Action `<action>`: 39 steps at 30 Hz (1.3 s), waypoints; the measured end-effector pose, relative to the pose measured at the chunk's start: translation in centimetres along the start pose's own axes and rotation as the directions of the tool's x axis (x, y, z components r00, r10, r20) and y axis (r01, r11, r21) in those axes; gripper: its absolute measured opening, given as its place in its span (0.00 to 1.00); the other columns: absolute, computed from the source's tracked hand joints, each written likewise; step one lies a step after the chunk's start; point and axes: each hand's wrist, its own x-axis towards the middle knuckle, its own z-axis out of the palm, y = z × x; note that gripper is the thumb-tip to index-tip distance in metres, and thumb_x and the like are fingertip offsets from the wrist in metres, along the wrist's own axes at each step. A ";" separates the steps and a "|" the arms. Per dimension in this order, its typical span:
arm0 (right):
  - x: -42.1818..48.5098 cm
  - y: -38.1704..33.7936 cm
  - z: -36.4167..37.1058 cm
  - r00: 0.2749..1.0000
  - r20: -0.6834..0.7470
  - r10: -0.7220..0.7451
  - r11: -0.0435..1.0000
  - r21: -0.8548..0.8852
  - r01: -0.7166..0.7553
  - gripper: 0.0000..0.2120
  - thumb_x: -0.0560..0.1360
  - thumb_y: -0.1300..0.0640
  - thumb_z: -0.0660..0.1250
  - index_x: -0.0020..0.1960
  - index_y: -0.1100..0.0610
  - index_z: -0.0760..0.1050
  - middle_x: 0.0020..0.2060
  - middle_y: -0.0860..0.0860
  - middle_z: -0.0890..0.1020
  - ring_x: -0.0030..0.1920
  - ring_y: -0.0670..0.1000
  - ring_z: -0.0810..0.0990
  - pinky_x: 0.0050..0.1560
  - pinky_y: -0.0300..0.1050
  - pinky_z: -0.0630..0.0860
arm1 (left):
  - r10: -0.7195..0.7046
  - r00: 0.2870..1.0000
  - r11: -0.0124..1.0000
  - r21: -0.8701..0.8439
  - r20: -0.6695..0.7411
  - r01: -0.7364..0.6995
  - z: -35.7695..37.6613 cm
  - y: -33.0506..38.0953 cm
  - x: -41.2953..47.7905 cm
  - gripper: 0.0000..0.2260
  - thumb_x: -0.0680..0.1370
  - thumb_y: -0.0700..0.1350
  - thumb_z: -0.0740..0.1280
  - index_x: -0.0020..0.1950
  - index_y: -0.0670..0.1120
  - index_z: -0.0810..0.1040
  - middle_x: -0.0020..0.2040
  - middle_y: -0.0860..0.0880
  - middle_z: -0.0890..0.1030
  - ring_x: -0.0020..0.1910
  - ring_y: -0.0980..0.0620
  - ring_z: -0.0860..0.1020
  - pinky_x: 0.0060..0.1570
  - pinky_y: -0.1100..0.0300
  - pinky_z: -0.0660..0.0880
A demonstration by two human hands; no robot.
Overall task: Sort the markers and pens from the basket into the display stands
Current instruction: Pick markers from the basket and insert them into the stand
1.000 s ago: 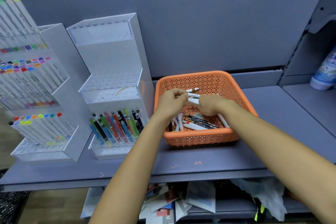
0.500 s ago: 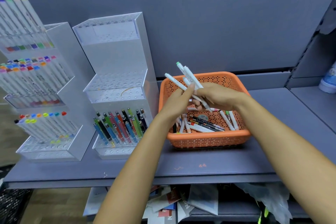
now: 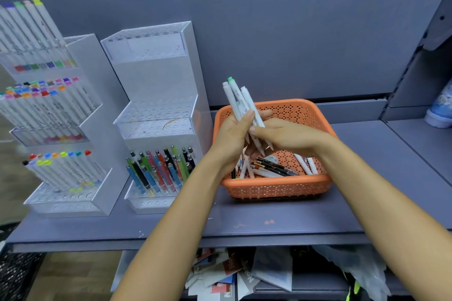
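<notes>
I see my left hand [image 3: 232,137] and right hand [image 3: 283,135] meeting above the orange basket [image 3: 276,187], both closed around one bundle of white pens [image 3: 241,102]. The left hand wraps the bundle from its own side with the fingers curled over the barrels; the right hand pinches the lower part of the same bundle just beside the left palm. The pens tilt up and away from the hands, tops fanned out above the left fingers, one with a green cap [image 3: 230,79] at the top; their tips poke out below the hands, over the basket. Under the hands, more pens [image 3: 274,168] lie loose on the basket floor, white ones and a few dark ones. The basket sits on the grey shelf [image 3: 244,222]. Beyond the left hand stands a clear stand [image 3: 156,115], its lowest tier holding coloured pens [image 3: 161,168] upright, its upper tiers without pens as far as I can tell. Further out on that side, a second stand [image 3: 80,129] holds rows of markers [image 3: 46,105] with coloured caps on all three tiers. Well off past the right hand, a blue and white container [image 3: 440,110] is partly cut by the frame edge.
</notes>
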 end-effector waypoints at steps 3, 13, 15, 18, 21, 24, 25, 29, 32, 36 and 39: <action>-1.0 -0.9 0.4 0.996 -0.071 -0.053 0.982 -0.185 0.039 0.19 0.78 0.44 0.60 0.47 0.61 0.77 0.45 0.58 0.81 0.50 0.57 0.80 0.58 0.58 0.75 | 0.067 0.981 0.994 -0.071 -0.181 -0.081 -0.2 2.0 -0.7 0.12 0.83 0.45 0.55 0.46 0.45 0.77 0.39 0.49 0.85 0.39 0.48 0.82 0.43 0.50 0.77; -1.5 -3.2 8.2 0.667 -0.506 -0.547 0.837 -0.351 0.420 0.16 0.77 0.53 0.62 0.63 0.57 0.70 0.48 0.47 0.80 0.49 0.42 0.78 0.51 0.32 0.72 | 0.103 0.965 0.988 0.133 -0.242 -0.072 -3.9 4.3 -8.5 0.15 0.81 0.49 0.59 0.39 0.42 0.74 0.27 0.52 0.72 0.23 0.57 0.66 0.23 0.67 0.63; -1.1 -4.1 10.0 0.647 -0.522 -0.556 0.829 -0.292 0.477 0.13 0.77 0.56 0.62 0.60 0.57 0.71 0.46 0.47 0.80 0.47 0.43 0.78 0.47 0.32 0.72 | 0.082 0.968 0.992 0.110 -0.235 -0.058 -4.8 4.0 -9.8 0.15 0.81 0.49 0.59 0.36 0.46 0.74 0.27 0.52 0.73 0.23 0.57 0.65 0.23 0.66 0.61; -0.2 -5.4 12.5 0.680 -0.550 -0.485 0.842 -0.083 0.533 0.09 0.76 0.60 0.64 0.56 0.54 0.73 0.44 0.43 0.80 0.44 0.37 0.79 0.46 0.30 0.72 | 0.065 0.965 0.993 0.110 -0.255 -0.038 -7.0 3.8 -11.5 0.16 0.80 0.52 0.60 0.34 0.50 0.78 0.27 0.51 0.74 0.23 0.55 0.65 0.24 0.63 0.58; 1.1 -6.6 14.8 0.717 -0.572 -0.400 0.845 0.074 0.530 0.10 0.76 0.64 0.65 0.54 0.54 0.77 0.44 0.44 0.82 0.44 0.39 0.79 0.50 0.41 0.78 | 0.055 0.957 0.989 0.150 -0.286 -0.012 -9.9 3.7 -13.2 0.18 0.80 0.53 0.59 0.33 0.51 0.78 0.28 0.49 0.75 0.21 0.55 0.65 0.24 0.62 0.59; 2.7 -7.9 17.1 0.728 -0.590 -0.349 0.830 0.166 0.532 0.12 0.76 0.66 0.66 0.55 0.52 0.77 0.43 0.46 0.82 0.46 0.43 0.81 0.52 0.46 0.79 | -0.011 0.936 0.990 0.129 -0.352 0.060 -13.0 3.7 -14.6 0.15 0.82 0.52 0.57 0.40 0.48 0.76 0.27 0.50 0.73 0.20 0.55 0.66 0.22 0.65 0.61; 3.1 -8.4 17.9 0.727 -0.598 -0.339 0.826 0.181 0.533 0.13 0.76 0.66 0.66 0.55 0.51 0.77 0.41 0.47 0.82 0.45 0.46 0.81 0.52 0.49 0.80 | -0.040 0.928 0.991 0.107 -0.372 0.086 -14.0 3.7 -15.0 0.15 0.82 0.52 0.57 0.41 0.47 0.75 0.27 0.50 0.72 0.21 0.55 0.65 0.22 0.65 0.61; 5.2 -10.4 21.2 0.692 -0.630 -0.352 0.805 0.174 0.567 0.16 0.74 0.65 0.67 0.55 0.48 0.70 0.38 0.53 0.82 0.43 0.53 0.82 0.50 0.57 0.79 | -0.052 0.915 0.995 0.062 -0.399 0.084 -18.3 3.7 -16.5 0.16 0.81 0.52 0.59 0.35 0.53 0.77 0.28 0.50 0.67 0.21 0.56 0.61 0.21 0.65 0.58; 6.6 -11.6 23.4 0.640 -0.665 -0.385 0.776 0.141 0.614 0.13 0.73 0.62 0.66 0.52 0.47 0.70 0.42 0.58 0.81 0.45 0.53 0.82 0.49 0.56 0.80 | -0.063 0.908 0.997 0.019 -0.415 0.078 -21.7 3.6 -17.5 0.15 0.77 0.54 0.62 0.50 0.43 0.76 0.28 0.52 0.64 0.22 0.56 0.58 0.21 0.65 0.55; 9.0 -12.4 25.4 0.569 -0.693 -0.443 0.768 0.034 0.639 0.14 0.74 0.63 0.66 0.52 0.46 0.70 0.44 0.57 0.81 0.45 0.53 0.81 0.48 0.55 0.79 | -0.079 0.891 0.996 -0.074 -0.447 0.052 -25.7 3.2 -19.2 0.15 0.74 0.52 0.64 0.52 0.43 0.71 0.30 0.53 0.64 0.21 0.58 0.57 0.22 0.66 0.51; 11.0 -12.3 26.7 0.508 -0.671 -0.540 0.774 -0.158 0.614 0.13 0.75 0.65 0.67 0.53 0.49 0.70 0.41 0.45 0.79 0.44 0.44 0.80 0.48 0.43 0.78 | -0.099 0.879 0.982 -0.191 -0.466 0.010 -28.3 2.9 -20.1 0.08 0.78 0.44 0.62 0.55 0.43 0.73 0.32 0.52 0.68 0.21 0.58 0.58 0.22 0.65 0.51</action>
